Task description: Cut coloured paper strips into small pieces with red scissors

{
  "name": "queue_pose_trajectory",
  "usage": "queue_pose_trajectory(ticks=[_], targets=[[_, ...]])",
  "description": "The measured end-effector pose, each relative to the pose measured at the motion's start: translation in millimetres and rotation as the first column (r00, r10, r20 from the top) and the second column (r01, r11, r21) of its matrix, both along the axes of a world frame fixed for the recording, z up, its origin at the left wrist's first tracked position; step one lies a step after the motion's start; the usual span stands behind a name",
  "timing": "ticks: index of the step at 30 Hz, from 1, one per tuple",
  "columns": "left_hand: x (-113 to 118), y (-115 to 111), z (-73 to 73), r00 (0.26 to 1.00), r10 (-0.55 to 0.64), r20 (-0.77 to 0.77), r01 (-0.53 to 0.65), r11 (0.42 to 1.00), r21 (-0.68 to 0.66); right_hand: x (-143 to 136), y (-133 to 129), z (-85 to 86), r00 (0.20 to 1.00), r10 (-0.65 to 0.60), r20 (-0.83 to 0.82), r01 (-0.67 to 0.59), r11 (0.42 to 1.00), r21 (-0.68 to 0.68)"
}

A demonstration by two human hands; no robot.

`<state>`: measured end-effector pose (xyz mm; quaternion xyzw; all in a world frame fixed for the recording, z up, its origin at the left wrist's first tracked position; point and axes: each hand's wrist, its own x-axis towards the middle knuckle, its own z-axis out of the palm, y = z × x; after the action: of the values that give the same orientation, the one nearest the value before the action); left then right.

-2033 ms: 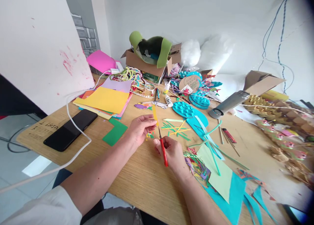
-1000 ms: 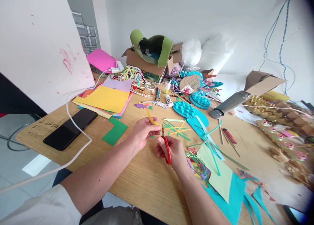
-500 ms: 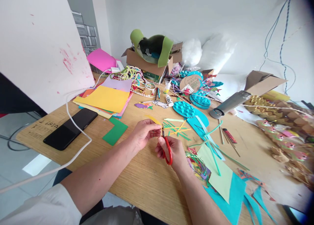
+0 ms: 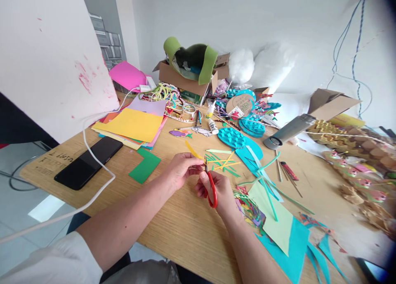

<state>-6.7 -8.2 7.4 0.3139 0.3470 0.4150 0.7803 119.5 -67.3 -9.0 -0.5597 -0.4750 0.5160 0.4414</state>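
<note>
Between the thumb and fingers of my left hand (image 4: 182, 168) is a narrow yellow paper strip (image 4: 193, 149), its free end pointing up and left. My right hand (image 4: 218, 189) is closed around the red-handled scissors (image 4: 213, 193), whose dark blades meet the strip at my left fingertips. How far the blades are apart is too small to tell. Just beyond the hands, thin green and yellow paper strips (image 4: 225, 163) lie crossed in a loose pile. A green paper piece (image 4: 144, 166) with a notched corner lies left of my left hand.
Coloured paper sheets (image 4: 133, 125) are stacked at the left, near a black phone (image 4: 88, 162) crossed by a white cable (image 4: 89, 147). Glue bottles (image 4: 213, 126) stand behind the strips. A metal flask (image 4: 291, 132) lies right. Paper scraps (image 4: 250, 207) and light green paper (image 4: 275, 222) flank my right forearm.
The yellow strip's free end has swung up a little and shows more clearly. Both hands and the scissors stay in nearly the same place.
</note>
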Motion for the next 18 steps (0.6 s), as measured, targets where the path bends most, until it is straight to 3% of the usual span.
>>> queue_pose_trajectory(ticks=[18], targets=[[1.0, -1.3, 0.0, 1.000, 0.012, 0.010, -0.012, 1.000, -0.007, 1.3, 0.7, -2.9, 1.000, -0.007, 0.004, 0.007, 1.000, -0.005]])
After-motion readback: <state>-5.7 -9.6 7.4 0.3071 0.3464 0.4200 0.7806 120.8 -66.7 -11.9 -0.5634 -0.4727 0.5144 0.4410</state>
